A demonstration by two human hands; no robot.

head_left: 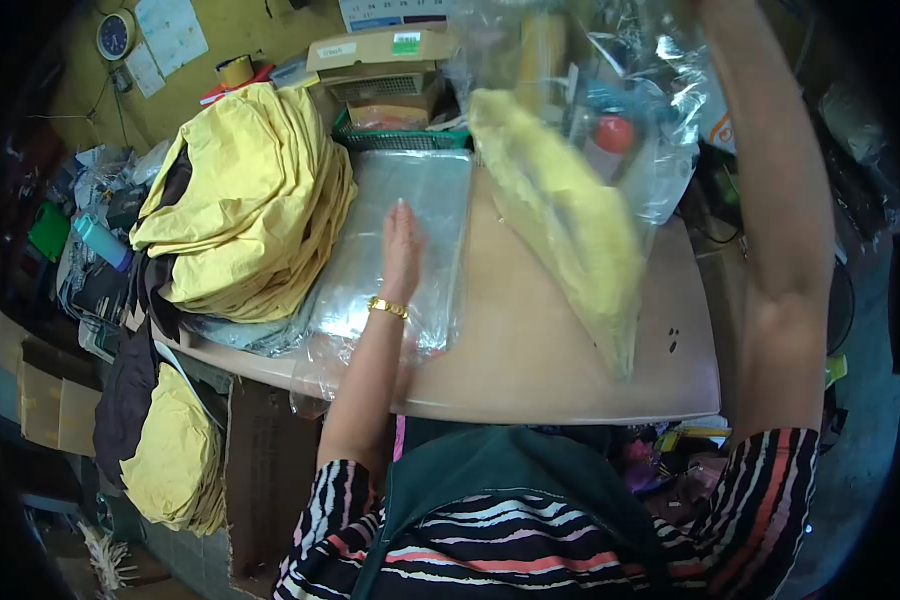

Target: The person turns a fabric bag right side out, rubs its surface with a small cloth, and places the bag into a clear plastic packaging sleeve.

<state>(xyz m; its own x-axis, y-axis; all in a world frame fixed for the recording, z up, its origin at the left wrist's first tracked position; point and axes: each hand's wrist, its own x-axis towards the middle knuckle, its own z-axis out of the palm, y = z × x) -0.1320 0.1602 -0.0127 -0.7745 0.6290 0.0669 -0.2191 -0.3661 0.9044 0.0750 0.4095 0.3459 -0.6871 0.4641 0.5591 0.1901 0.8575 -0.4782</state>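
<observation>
My left hand [402,250], with a gold watch at the wrist, is on a stack of flat clear plastic bags [365,235]. Its fingers are stretched out and hold nothing. My right arm [775,200] reaches up to the top edge, where the hand is cut off from view. Beside this arm is a large sheet of clear plastic [670,110], blurred by motion. A folded yellow cloth [580,225] stands tilted over the table, also blurred. Whether it is inside the plastic, I cannot tell.
A tall pile of yellow cloth pieces [240,210] stands on the table [530,350] at left. Behind the bags are a green basket [370,138] and a cardboard box [380,50]. More yellow cloth [175,450] hangs below at left, near a carton [270,480].
</observation>
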